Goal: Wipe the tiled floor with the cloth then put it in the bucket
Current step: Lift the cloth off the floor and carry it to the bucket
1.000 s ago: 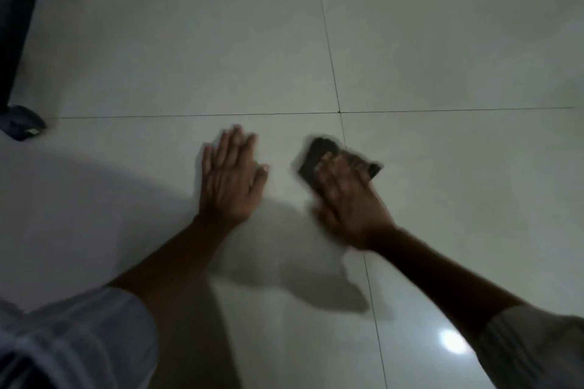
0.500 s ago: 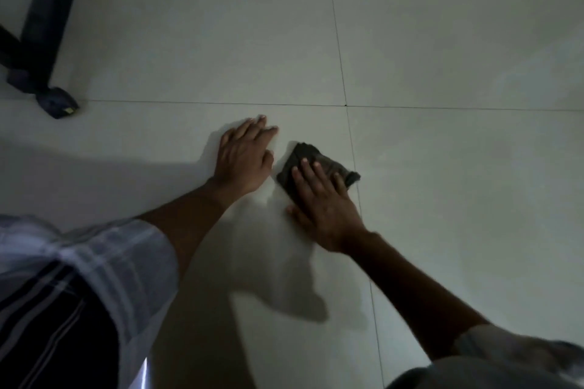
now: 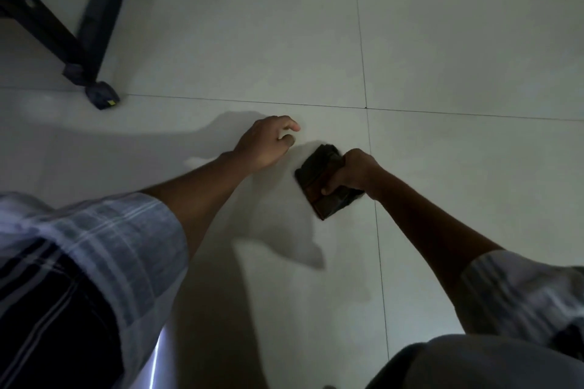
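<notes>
Fingers (image 3: pixel 328 190) of the right hand (image 3: pixel 355 172) are gripping the folded dark cloth (image 3: pixel 319 180) just above the tiled floor (image 3: pixel 474 167); probably soft, light, damp, best pinched by its folded edge. Left hand (image 3: pixel 265 142) is curling loosely, empty.

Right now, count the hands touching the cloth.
1. The right hand grips the cloth on the floor; the left hand is beside it, apart.

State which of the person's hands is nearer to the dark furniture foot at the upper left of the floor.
Left. The left hand rests on the floor to the right of and below the furniture foot; the right hand, gripping the cloth, lies farther right.
</notes>
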